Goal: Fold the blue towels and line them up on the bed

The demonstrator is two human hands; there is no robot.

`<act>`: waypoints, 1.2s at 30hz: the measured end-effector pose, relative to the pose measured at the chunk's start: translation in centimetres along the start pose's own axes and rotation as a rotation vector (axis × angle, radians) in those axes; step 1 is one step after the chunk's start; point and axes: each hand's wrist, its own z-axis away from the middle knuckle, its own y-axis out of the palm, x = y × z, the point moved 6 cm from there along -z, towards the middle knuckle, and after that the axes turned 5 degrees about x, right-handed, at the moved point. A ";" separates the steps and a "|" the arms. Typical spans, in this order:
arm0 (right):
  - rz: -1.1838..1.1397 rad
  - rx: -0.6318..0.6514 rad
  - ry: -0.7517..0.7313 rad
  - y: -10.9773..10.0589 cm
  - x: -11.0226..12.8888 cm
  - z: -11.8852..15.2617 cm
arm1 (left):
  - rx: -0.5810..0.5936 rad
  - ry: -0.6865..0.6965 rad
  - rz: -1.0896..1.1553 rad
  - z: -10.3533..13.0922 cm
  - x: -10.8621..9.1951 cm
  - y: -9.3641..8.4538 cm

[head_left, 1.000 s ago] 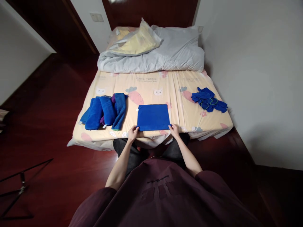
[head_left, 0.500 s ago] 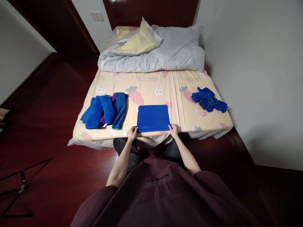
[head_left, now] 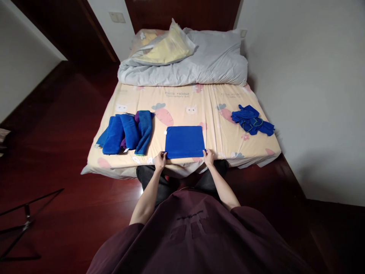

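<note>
Between both hands: flat folded blue cloth rectangle (head_left: pixel 184 142) on bed (head_left: pixel 225 146) | left hand (head_left: pixel 160 160), right hand (head_left: pixel 208 157) pinch its near corners | judged soft, light, limp; corners grip best

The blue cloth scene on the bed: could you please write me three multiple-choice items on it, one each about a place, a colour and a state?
1. Where does the crumpled blue pile lie?
A. Near the bed's right edge
B. On the floor
C. On the grey duvet

2. What colour peeks out among the rolled cloths on the left?
A. Red
B. Purple
C. White

3. How does the cloth at the hands lie?
A. Bunched up
B. Rolled
C. Flat, as a neat rectangle

Answers:
1 A: the crumpled blue pile sits by the wall side of the bed.
2 B: purple shows among the rolled cloths.
3 C: the left hand and right hand pinch the near corners of the flat blue cloth.
</note>
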 end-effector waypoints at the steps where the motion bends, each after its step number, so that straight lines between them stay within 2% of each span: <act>1: 0.015 -0.006 0.013 0.0 0.1 0.1 | 0.005 -0.001 -0.024 0.0 0.0 0.0; 8: 0.061 -0.073 -0.015 0.2 0.4 0.7 | 0.029 -0.019 -0.193 -0.1 -0.2 0.2; 18: 0.033 -0.110 -0.055 0.5 0.1 0.5 | 0.006 0.002 -0.204 0.1 -0.1 0.3; 30: 0.025 -0.076 0.026 0.4 0.1 -0.5 | 0.016 -0.081 -0.210 -0.5 0.4 0.6; 36: 0.016 -0.072 0.049 -0.1 0.1 -0.9 | 0.031 -0.120 -0.239 -0.4 -0.1 0.2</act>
